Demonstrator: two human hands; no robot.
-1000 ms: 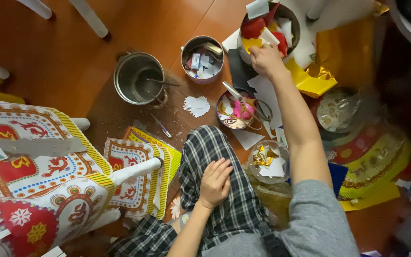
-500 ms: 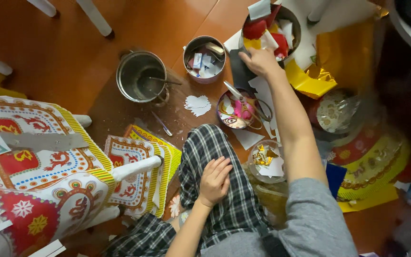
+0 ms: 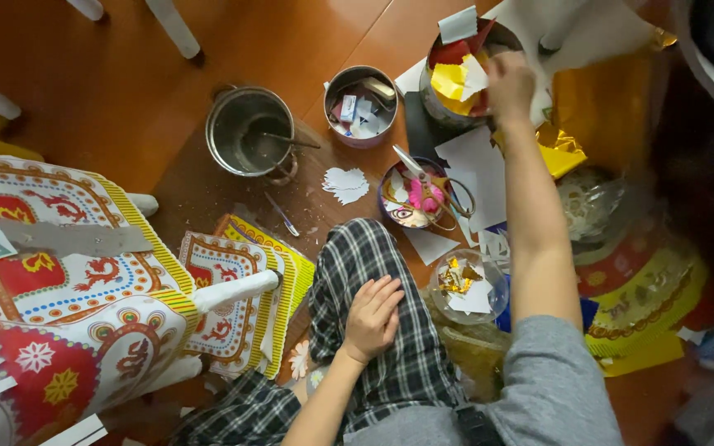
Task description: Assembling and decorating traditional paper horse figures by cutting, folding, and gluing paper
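Two hands, right hand (image 3: 509, 83) blurred over scrap tin (image 3: 444, 103), grip unclear

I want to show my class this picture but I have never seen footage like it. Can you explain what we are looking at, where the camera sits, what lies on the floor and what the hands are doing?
There is no machine: a person wears a camera on the head, looking down at their own two bare hands. They sit on a wooden floor in plaid trousers. The left hand rests flat on the knee, holding nothing. The right hand reaches to a round tin of red, yellow and white paper scraps; whether it grips a scrap cannot be told. Nearby stand a metal pot with a spoon, a smaller tin of bits, a bowl with scissors across it and a clear bowl of cuttings. Patterned paper sheets lie at the left.
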